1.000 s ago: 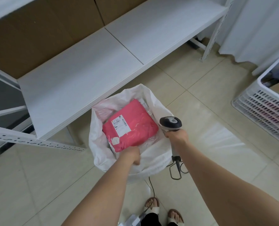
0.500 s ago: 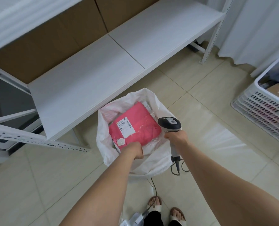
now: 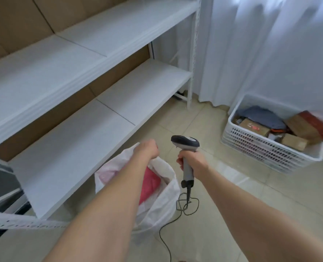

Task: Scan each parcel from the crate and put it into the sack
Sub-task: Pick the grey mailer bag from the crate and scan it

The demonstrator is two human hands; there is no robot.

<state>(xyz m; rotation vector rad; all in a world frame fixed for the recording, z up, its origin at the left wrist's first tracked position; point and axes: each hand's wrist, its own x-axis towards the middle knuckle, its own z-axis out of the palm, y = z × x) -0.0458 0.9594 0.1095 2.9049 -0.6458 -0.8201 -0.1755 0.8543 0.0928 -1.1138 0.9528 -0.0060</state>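
Note:
A white sack (image 3: 164,197) stands open on the floor by the low shelf, and a pink parcel (image 3: 150,183) lies inside it, partly hidden by my left forearm. My left hand (image 3: 147,149) hovers over the sack's far rim with its fingers curled; I see nothing in it. My right hand (image 3: 193,164) grips the handle of the grey barcode scanner (image 3: 185,143), held upright to the right of the sack, its cable trailing to the floor. The white crate (image 3: 260,148) sits at the right with several parcels, among them brown boxes (image 3: 294,141) and a grey bag.
White shelving (image 3: 107,110) runs along the left, backed by brown cardboard. A white curtain (image 3: 270,50) hangs behind the crate. The scanner cable (image 3: 166,241) loops over the beige tiled floor in front of the sack.
My left hand has let go of the pink parcel, which now lies in the sack, and has risen to the far rim. My view has lifted and turned right, showing the whole crate.

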